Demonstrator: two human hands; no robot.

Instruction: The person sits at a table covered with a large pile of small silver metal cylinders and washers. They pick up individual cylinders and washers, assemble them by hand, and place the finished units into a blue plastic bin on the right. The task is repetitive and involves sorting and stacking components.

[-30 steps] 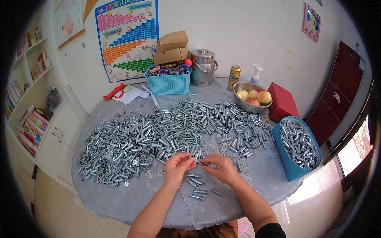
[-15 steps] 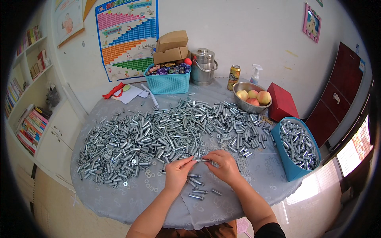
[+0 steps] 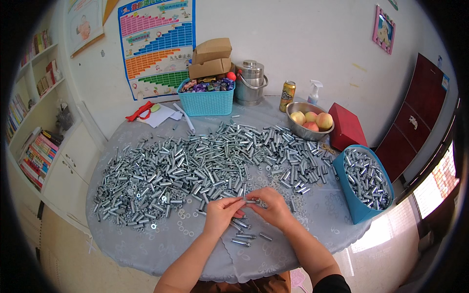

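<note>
A round table (image 3: 146, 246) under a grey cloth fills the view, its near rim curving bare below the hands and to their left, with only scattered washers (image 3: 184, 227) there. A wide heap of metal sleeves (image 3: 195, 166) covers the middle, stopping just short of the hands. At the right rim a blue bin (image 3: 359, 212) of more sleeves overhangs the edge. Toward the wall stand a teal basket (image 3: 207, 101), a steel bowl (image 3: 303, 128) of peaches and a red box (image 3: 348, 131). Both forearms rise from the lower edge and meet near the front. The left hand (image 3: 221, 215) and right hand (image 3: 273, 207) pinch opposite ends of one bolt (image 3: 250, 200), held level just above the cloth. A few finished bolts (image 3: 244, 234) lie beneath the wrists.
</note>
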